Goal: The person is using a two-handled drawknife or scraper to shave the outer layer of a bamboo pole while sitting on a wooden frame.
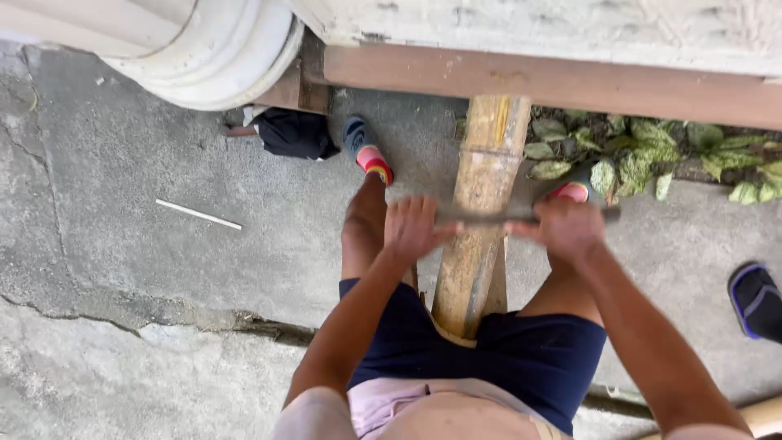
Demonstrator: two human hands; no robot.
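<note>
Both my hands, left [413, 228] and right [566, 228], clench what looks like a dark blade [489, 217] crosswise over the smooth yellow bamboo pole [481, 212] pointing away.

Cracked grey concrete ground [147, 163] outside a white wall, with a few things lying on it.

A thin white stick [198, 214] lies flat on the bare concrete at the left, well apart from the rest. A crumpled black cloth [295, 133] rests near the base of the round white column [212, 57]. A dark blue slipper [756, 300] sits at the right edge. Green leaves [652, 151] lie heaped along the brown wooden beam [570, 81] at the wall's foot. A long crack [122, 319] runs across the concrete.
</note>
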